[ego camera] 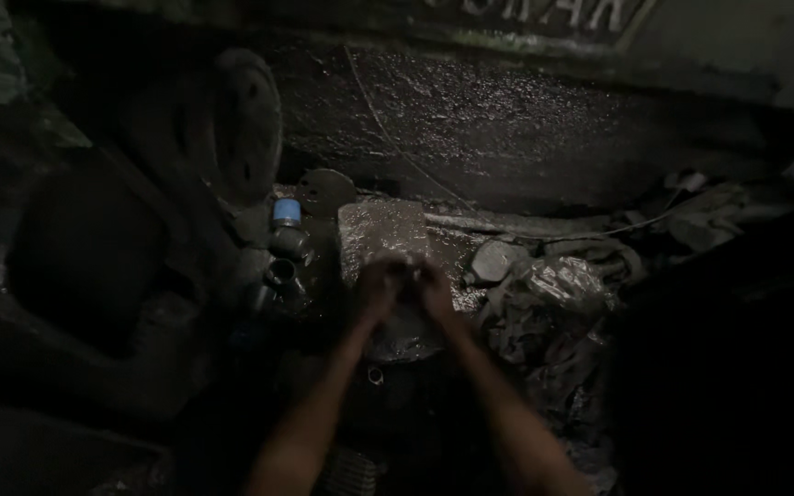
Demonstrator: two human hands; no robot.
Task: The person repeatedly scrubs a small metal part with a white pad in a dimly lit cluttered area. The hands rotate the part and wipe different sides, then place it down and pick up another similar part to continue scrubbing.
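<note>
from where i watch, my left hand (380, 287) and right hand (434, 289) are pressed together out in front, fingers curled inward and meeting at the tips. the picture is dark and blurred there, so i cannot tell whether they pinch some small part between them or only rub against each other. they hover just above a wet, shiny flat slab (384, 237) that stands behind them, likely used as a work surface since it is the one flat spot within reach. just left of the hands stands a dark pipe fitting (285, 262) with a blue cap (287, 212) on top, upright against the wall, near enough to grab. to the right lies crumpled plastic wrap (562, 283) over a heap of rags and scrap. behind everything runs a greasy, glistening metal body (507, 119), with a thin wire (397, 138) slanting across it.
</note>
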